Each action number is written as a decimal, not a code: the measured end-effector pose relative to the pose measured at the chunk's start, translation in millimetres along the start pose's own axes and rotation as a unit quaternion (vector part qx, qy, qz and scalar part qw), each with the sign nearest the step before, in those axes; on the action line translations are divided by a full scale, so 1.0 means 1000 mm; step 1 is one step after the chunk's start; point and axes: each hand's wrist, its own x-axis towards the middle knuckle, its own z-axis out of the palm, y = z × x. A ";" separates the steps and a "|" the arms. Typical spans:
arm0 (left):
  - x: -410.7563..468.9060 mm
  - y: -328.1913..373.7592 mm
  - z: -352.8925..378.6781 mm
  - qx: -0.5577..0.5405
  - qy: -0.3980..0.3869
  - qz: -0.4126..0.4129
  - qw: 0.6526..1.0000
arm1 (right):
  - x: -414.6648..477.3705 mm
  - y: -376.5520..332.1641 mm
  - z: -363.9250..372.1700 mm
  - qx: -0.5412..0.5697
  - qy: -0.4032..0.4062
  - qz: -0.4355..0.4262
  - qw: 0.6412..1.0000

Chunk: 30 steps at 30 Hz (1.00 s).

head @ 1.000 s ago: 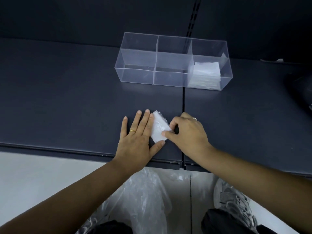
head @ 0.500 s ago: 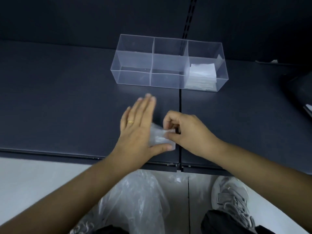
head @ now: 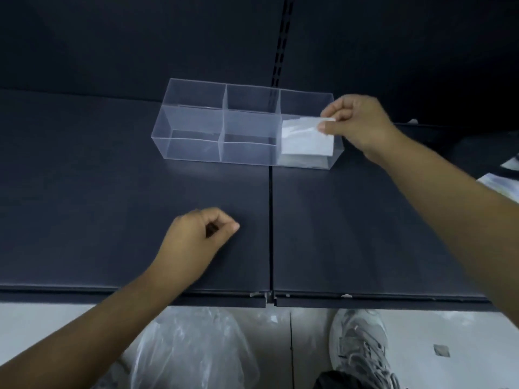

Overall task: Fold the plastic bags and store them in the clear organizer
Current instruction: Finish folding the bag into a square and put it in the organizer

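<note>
A clear three-compartment organizer [head: 193,141] stands on the dark shelf [head: 112,192]. My right hand [head: 356,122] pinches a folded white plastic bag [head: 302,127] by its corner, holding it over the right compartment, where a stack of folded bags [head: 306,147] lies. The left and middle compartments hold nothing. My left hand [head: 196,237] hovers over the shelf's front part with fingers curled and nothing in it.
A heap of loose clear plastic bags [head: 191,349] lies on the floor below the shelf edge, beside a grey shoe [head: 359,346]. A seam [head: 271,226] splits the shelf into two panels. Some papers [head: 502,181] show at the far right.
My right hand lifted the folded bag from the shelf front and carried it to the organizer's right compartment. My left hand let go of the bag and curled.
</note>
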 end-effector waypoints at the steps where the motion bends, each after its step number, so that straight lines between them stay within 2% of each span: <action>1: -0.006 -0.004 0.005 0.032 0.001 0.019 0.999 | 0.010 0.005 0.002 -0.027 0.004 0.002 1.000; 4: -0.020 -0.015 0.017 0.098 0.011 0.070 0.993 | 0.026 0.018 0.012 -0.117 0.030 -0.015 0.993; 8: -0.032 -0.025 0.024 0.139 0.019 0.071 0.988 | 0.027 0.023 0.020 -0.187 0.069 -0.051 0.979; 12: -0.039 -0.033 0.022 0.157 0.009 0.071 0.985 | 0.011 0.017 0.027 -0.225 0.096 -0.169 0.955; 14: -0.043 -0.036 0.019 0.162 0.010 0.069 0.984 | -0.002 0.015 0.033 -0.246 0.024 -0.205 0.947; 17: -0.046 -0.040 0.014 0.192 -0.010 0.067 0.979 | -0.014 0.019 0.043 -0.308 -0.114 -0.178 0.928; 21: -0.045 -0.052 -0.002 0.335 -0.043 0.084 0.938 | -0.017 0.012 0.043 -0.301 -0.163 -0.112 0.933; 22: -0.044 -0.056 -0.007 0.359 -0.050 0.077 0.929 | -0.019 0.009 0.044 -0.326 -0.150 -0.110 0.927; 24: -0.044 -0.064 -0.015 0.384 -0.060 0.060 0.919 | -0.035 0.002 0.053 -0.364 -0.057 -0.165 0.915; 26: -0.045 -0.069 -0.016 0.394 -0.059 0.055 0.916 | -0.077 -0.010 0.072 -0.271 0.029 -0.273 0.923; 27: -0.045 -0.070 -0.015 0.396 -0.056 0.056 0.915 | -0.106 -0.013 0.085 -0.202 0.018 -0.309 0.929; 28: -0.046 -0.071 -0.014 0.398 -0.053 0.058 0.914 | -0.140 -0.012 0.099 -0.151 -0.038 -0.321 0.934; 29: -0.046 -0.072 -0.014 0.398 -0.052 0.059 0.914 | -0.175 -0.007 0.115 -0.128 -0.121 -0.298 0.938; 30: -0.046 -0.072 -0.014 0.397 -0.051 0.061 0.914 | -0.207 -0.002 0.129 -0.129 -0.217 -0.239 0.937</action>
